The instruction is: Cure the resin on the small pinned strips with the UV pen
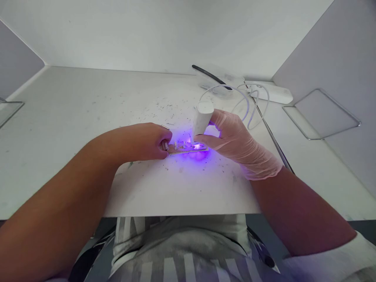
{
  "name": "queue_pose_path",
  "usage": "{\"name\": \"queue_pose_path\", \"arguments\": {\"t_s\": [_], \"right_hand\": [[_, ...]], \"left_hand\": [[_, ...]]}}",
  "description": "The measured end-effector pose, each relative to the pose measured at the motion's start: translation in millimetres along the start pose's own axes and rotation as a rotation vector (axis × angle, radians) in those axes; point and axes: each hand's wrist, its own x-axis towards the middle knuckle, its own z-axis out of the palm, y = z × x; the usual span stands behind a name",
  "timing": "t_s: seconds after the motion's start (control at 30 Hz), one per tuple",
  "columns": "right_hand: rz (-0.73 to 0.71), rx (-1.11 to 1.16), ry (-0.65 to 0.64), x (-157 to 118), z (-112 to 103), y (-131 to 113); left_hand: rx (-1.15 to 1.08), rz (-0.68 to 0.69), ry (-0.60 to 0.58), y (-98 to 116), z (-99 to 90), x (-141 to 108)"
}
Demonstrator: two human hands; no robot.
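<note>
My bare left hand point(147, 141) is closed on the left end of a narrow flat strip point(185, 150) with several small upright pieces along it; what the pieces are is too small to tell. In my gloved right hand point(232, 135) is a white handheld UV lamp point(202, 117), held upright with its lower end over the strip's right part. Violet light spills from beneath the lamp onto the strip and the table around it. Whether the lamp touches the strip I cannot tell.
A white cable point(248, 105) loops behind my right hand. At the back right lie a black curved bar point(210, 76), a clear plastic bag point(219, 88) and a white power strip point(273, 92). Dark specks dot the white table point(88, 113). Wire frames point(321, 113) flank both sides.
</note>
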Motion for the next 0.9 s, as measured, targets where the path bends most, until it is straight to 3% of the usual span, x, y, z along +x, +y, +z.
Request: {"name": "queue_pose_path", "arguments": {"t_s": [0.9], "right_hand": [[0.002, 0.0, -0.002, 0.5, -0.5, -0.6]], "left_hand": [[0.002, 0.001, 0.003, -1.4, 1.5, 0.0]]}}
